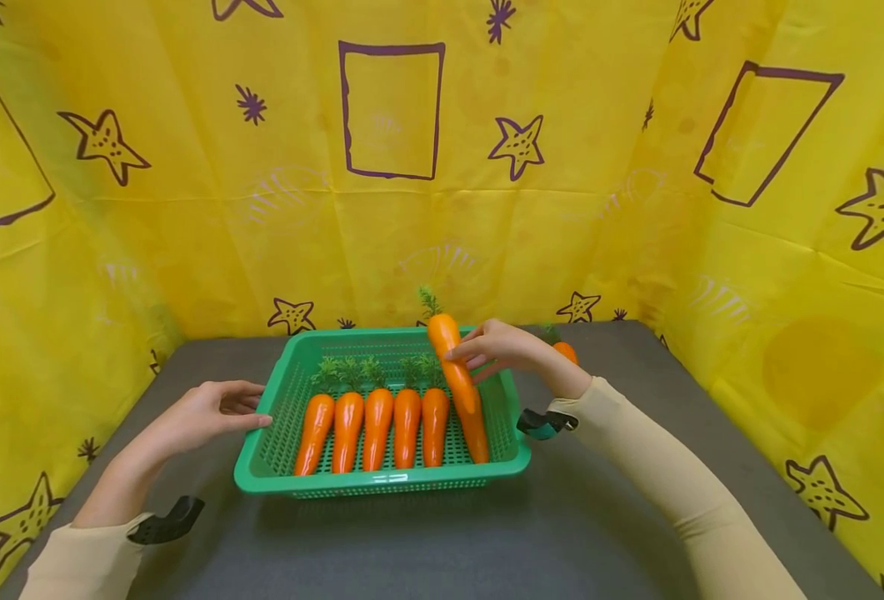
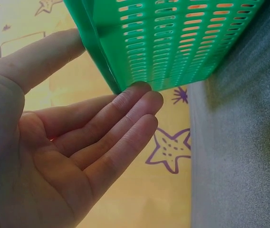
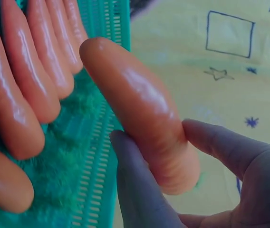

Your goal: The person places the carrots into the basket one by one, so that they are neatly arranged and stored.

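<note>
A green plastic basket [image 1: 382,482] with slotted walls holds several orange carrots [image 1: 347,433] side by side, their feathery green tops toward the back. Above its right part, my right hand [image 1: 505,346] pinches another carrot [image 1: 445,337] between thumb and fingers, tilted with its leafy top up. In the right wrist view this carrot [image 3: 139,104] points its narrow end toward the row. My left hand [image 1: 205,412] touches the basket's left rim with thumb and fingertips. The left wrist view shows its fingers [image 2: 120,123] nearly straight against the basket's outer side.
One more carrot [image 1: 565,352] lies on the dark grey table [image 1: 412,542] to the right of the basket, partly hidden by my right wrist. A yellow patterned cloth [image 1: 442,242] encloses the table at the back and sides.
</note>
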